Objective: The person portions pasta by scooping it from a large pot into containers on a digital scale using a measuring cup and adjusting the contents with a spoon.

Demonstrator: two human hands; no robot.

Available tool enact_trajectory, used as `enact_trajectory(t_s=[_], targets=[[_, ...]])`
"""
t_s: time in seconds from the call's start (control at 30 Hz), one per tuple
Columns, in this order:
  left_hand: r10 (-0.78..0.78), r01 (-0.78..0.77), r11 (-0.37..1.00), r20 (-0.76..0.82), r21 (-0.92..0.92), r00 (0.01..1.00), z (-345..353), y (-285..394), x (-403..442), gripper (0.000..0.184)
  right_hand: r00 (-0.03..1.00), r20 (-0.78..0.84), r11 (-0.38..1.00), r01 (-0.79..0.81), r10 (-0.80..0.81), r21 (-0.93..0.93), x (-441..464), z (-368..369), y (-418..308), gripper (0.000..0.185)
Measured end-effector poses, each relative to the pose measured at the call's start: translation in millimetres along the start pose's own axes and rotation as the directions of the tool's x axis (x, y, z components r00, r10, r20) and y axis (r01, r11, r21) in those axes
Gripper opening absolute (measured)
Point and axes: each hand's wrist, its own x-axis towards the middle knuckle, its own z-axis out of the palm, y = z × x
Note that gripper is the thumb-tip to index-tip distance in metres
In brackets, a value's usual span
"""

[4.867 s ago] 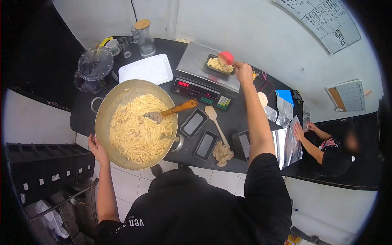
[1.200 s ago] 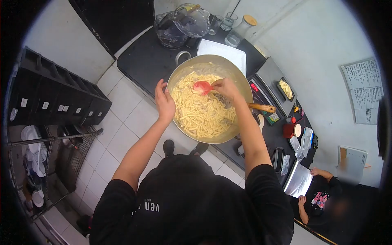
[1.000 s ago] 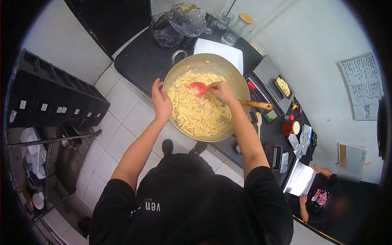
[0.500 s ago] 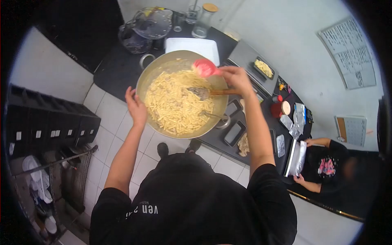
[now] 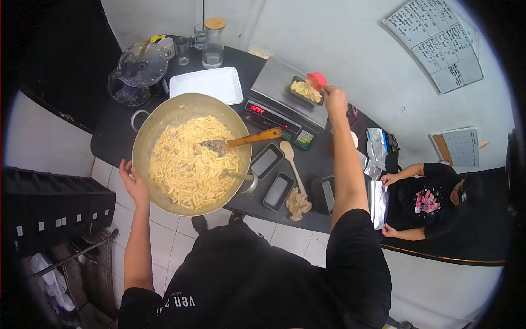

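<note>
My right hand (image 5: 335, 101) grips a red scoop (image 5: 316, 80), tilted over a small dark loaf pan (image 5: 297, 100) with pasta in it. That pan sits on the steel platform of a digital scale (image 5: 272, 77), whose red display is lit. At the left, my left hand (image 5: 135, 185) holds the side of a large metal pot (image 5: 143, 148). Short pasta in a creamy sauce (image 5: 186, 164) fills much of the pot. A wooden-handled spatula (image 5: 255, 137) and a metal utensil (image 5: 233, 175) rest in it.
Loaf pans (image 5: 278, 192), a wooden spoon (image 5: 294, 164) and a crumpled cloth-like item (image 5: 298, 204) lie on the dark counter. Behind the pot are a white tray (image 5: 205, 86), a glass bottle (image 5: 213, 49) and a clear appliance bowl (image 5: 143, 64). A co-worker (image 5: 430, 203) handles foil (image 5: 378, 205) at right.
My right hand has carried the red scoop from above the pot to the loaf pan on the scale. My left hand stays at the pot's side. The view has shifted right.
</note>
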Motion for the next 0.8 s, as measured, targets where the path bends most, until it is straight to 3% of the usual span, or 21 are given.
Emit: enact_trajectory(t_s=[0.07, 0.33, 0.4, 0.43, 0.57, 0.6, 0.63, 0.8], targets=[[0.008, -0.007, 1.0, -0.004, 0.019, 1.0, 0.1, -3.5, 1.3, 0.042, 0.998, 0.043, 0.992, 0.048, -0.043, -0.118, -5.0, 9.5, -3.3, 0.019], [0.001, 0.001, 0.999, -0.052, 0.044, 0.999, -0.1, -3.1, -0.7, 0.043, 0.989, 0.071, 0.979, 0.142, -0.133, -0.147, 0.6, 15.0, 6.6, 0.02], [0.003, -0.001, 0.998, -0.037, 0.063, 0.999, -1.0, -4.7, 0.3, 0.044, 0.998, 0.035, 0.991, -0.041, 0.046, -0.126, 1.2, 11.7, 11.9, 0.021], [-0.004, 0.007, 0.998, -0.043, 0.07, 0.999, -1.5, -3.9, 0.3, 0.044, 0.994, -0.044, 0.994, -0.102, 0.103, 0.026, -1.5, 7.3, 12.2, 0.021], [-0.06, 0.06, 0.998, -0.044, 0.006, 0.997, 0.6, 3.8, -2.7, 0.044, 0.968, -0.073, 0.952, -0.22, 0.24, 0.214, -8.0, 6.3, 34.3, 0.027], [-0.063, 0.062, 0.998, -0.045, -0.011, 0.997, 0.8, 4.9, -2.3, 0.044, 0.895, 0.093, 0.742, -0.416, 0.436, 0.526, -8.2, -1.1, 29.9, 0.028], [-0.068, 0.068, 0.998, -0.048, -0.011, 0.997, 0.9, 2.2, -2.1, 0.044, 0.782, 0.312, 0.398, -0.564, 0.54, 0.724, -8.2, -8.7, 25.5, 0.029], [-0.036, 0.035, 0.999, -0.032, -0.024, 0.999, 1.3, -1.0, -0.7, 0.043, 0.786, 0.336, 0.213, -0.5, 0.519, 0.84, -8.4, -34.8, -8.9, 0.031]])
